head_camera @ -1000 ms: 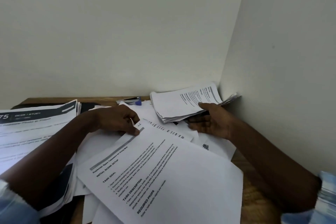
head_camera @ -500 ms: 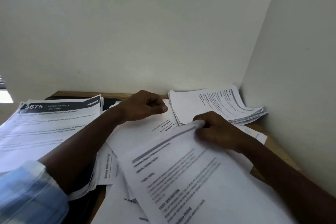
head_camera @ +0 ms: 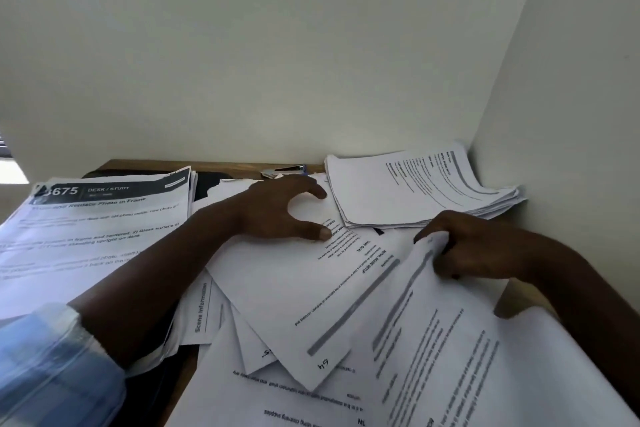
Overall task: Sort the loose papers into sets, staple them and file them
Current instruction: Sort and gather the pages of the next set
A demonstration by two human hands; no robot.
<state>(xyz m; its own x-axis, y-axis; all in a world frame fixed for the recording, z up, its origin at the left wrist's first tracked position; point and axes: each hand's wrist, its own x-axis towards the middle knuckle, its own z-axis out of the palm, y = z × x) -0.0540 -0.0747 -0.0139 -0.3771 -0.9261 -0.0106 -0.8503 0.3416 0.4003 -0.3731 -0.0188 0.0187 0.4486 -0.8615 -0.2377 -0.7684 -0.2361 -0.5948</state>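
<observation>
Papers (head_camera: 277, 392) litter your counter (head_camera: 145, 165); left hand (head_camera: 277, 211) rests spread on one sheet (head_camera: 294, 288), right hand (head_camera: 478, 246) pinches another page (head_camera: 433, 340)

- Light is dim and flat; the back wall (head_camera: 277, 62) carries a grey-green cast; the side wall (head_camera: 575, 107) reads paler
- One blown-out white patch (head_camera: 12, 172) at the left edge is the brightest spot
- The left hand (head_camera: 277, 211) and right hand (head_camera: 481, 246) are underexposed; shadows on the papers are faint and soft-edged
- The printed sheet (head_camera: 450, 357) at lower right is smeared, its text unreadable; the blue sleeve (head_camera: 52, 364) is blurred; the wall corner bends with wide-angle distortion
</observation>
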